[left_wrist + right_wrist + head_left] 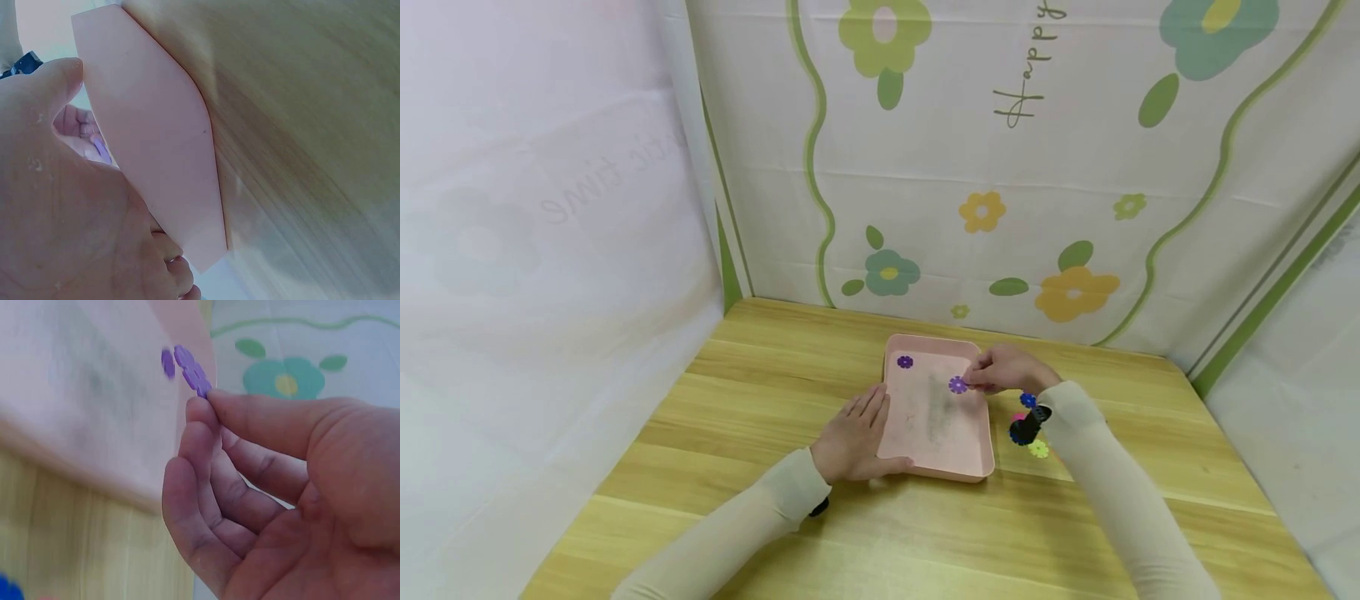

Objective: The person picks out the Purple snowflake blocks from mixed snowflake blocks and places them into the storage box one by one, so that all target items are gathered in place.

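Observation:
My right hand (1009, 369) pinches a light purple flower-shaped plastic piece (957, 385) between thumb and index finger, over the right side of a shallow pink tray (936, 473). The right wrist view shows the held piece tilted on edge, gripped at one end. A darker purple flower piece (905, 362) lies inside the tray near its far left corner. My left hand (853, 437) rests on the tray's near left corner, with straight fingers along the left rim and the thumb on the front rim. In the left wrist view, the tray's outer wall (162, 144) stands beside this hand.
Right of the tray, under my right wrist, lie loose flower pieces: a blue one (1027, 400), a pink one (1018, 417) and a yellow-green one (1038, 449). A black wrist device (1030, 425) partly covers them. Behind the wooden table (760, 400) hangs a flower-printed curtain (925, 167).

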A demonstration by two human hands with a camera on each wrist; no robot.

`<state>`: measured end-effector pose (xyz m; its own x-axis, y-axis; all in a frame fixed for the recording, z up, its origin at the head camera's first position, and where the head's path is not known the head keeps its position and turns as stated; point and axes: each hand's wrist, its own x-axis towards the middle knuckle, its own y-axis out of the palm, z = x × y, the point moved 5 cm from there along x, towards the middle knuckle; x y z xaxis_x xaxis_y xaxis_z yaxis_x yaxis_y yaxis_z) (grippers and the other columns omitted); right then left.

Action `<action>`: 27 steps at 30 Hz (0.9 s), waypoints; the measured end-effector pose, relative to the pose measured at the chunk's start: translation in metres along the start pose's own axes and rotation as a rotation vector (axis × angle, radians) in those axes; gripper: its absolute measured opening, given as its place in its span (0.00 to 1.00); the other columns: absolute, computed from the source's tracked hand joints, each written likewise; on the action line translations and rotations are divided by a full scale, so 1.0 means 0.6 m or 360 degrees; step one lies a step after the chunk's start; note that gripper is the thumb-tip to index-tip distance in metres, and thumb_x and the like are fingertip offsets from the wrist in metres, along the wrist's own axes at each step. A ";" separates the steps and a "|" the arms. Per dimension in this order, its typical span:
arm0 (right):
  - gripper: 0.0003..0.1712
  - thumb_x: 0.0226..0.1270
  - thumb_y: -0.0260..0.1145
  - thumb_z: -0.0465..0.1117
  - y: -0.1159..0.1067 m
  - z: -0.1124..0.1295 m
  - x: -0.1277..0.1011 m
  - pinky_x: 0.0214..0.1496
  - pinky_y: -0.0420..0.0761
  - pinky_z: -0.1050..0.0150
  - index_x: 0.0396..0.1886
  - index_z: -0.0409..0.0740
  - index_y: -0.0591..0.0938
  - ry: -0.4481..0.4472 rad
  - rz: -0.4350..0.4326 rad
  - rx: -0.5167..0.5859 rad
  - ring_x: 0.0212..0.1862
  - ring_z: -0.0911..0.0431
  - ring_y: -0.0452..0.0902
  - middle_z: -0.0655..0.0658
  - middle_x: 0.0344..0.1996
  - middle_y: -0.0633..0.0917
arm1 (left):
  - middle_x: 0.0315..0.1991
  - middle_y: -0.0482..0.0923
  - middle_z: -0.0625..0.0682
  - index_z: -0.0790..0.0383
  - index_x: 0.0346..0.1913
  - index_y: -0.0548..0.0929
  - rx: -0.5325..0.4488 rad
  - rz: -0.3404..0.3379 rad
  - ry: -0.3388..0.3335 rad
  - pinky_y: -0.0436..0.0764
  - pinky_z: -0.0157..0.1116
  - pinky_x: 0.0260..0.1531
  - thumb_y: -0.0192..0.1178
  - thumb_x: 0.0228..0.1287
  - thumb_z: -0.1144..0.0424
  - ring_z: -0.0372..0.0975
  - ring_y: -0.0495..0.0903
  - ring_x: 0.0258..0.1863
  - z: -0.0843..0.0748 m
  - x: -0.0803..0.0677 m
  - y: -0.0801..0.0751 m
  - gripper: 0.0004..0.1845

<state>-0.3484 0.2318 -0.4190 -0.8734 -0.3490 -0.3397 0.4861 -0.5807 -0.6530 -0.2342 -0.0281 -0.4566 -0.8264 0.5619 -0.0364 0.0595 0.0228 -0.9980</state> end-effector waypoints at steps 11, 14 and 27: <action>0.09 0.74 0.70 0.40 0.068 0.054 0.057 0.39 0.85 0.68 0.41 0.40 0.93 -0.0012 -0.0170 0.0063 0.36 0.58 0.81 0.44 0.39 0.93 | 0.84 0.55 0.64 0.71 0.81 0.60 0.0033 0.0021 -0.0007 0.64 0.47 0.82 0.46 0.69 0.20 0.52 0.58 0.84 -0.001 0.000 0.000 0.59; 0.10 0.73 0.72 0.41 0.083 0.056 0.071 0.36 0.82 0.70 0.39 0.40 0.94 0.0006 -0.0249 0.0076 0.34 0.58 0.80 0.43 0.37 0.94 | 0.84 0.56 0.65 0.72 0.81 0.61 0.0033 0.0001 0.0009 0.65 0.48 0.82 0.48 0.69 0.22 0.53 0.59 0.84 -0.002 0.000 0.001 0.59; 0.09 0.73 0.72 0.41 0.122 0.023 0.112 0.34 0.82 0.69 0.41 0.41 0.94 0.0244 -0.0484 0.0309 0.32 0.57 0.82 0.44 0.33 0.92 | 0.83 0.59 0.66 0.73 0.80 0.63 0.0086 -0.0059 0.0017 0.67 0.47 0.81 0.48 0.68 0.20 0.53 0.62 0.83 0.000 0.002 -0.001 0.60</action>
<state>-0.3712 0.1556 -0.4803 -0.9657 -0.0342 -0.2574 0.1885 -0.7742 -0.6043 -0.2351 -0.0273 -0.4561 -0.8214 0.5703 0.0009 -0.0017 -0.0010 -1.0000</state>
